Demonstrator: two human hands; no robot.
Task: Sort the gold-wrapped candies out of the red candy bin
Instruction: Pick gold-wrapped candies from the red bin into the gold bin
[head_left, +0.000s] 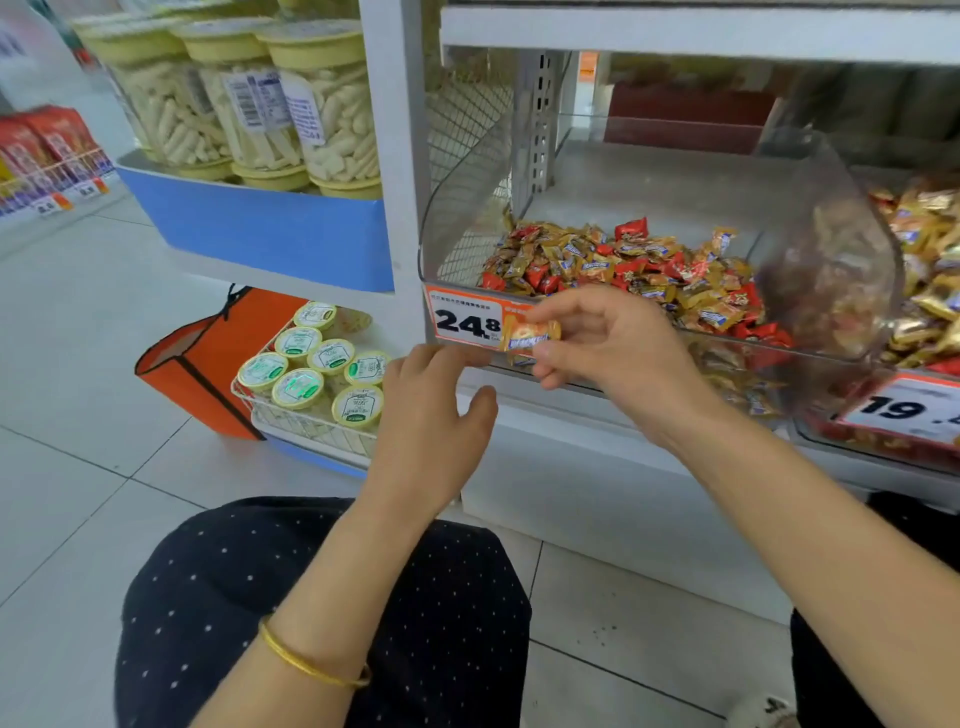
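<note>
Held candy: A gold-wrapped candy (531, 335) was pinched at its right end between the thumb and fingertips of the right hand (613, 343), at the centre of the frame, outside the bin and just in front of its lower front edge.
Long axis: The candy was laid nearly level across the frame, its free end turned left over the orange price label (467, 322).
Left hand: The left hand (431, 410) was held with fingers loosely spread and nothing in them, just below and left of the candy, near it but not touching.
Nearer hand: The candy was already gripped by the right hand. The free end was pointed at the left fingertips, so a hand-over leftward was judged likely.
Bin: The red candy bin (452, 218), of clear plastic, was seen right of centre. A mixed pile (623, 260) of red and gold wrappers was left inside, so much sorting was judged to remain.
Neighbour: A pile of gold candies (930, 291) was seen at the right edge, well apart from both hands.
Room: Pale floor tiles (104, 364) were seen at left, below the shelving.
</note>
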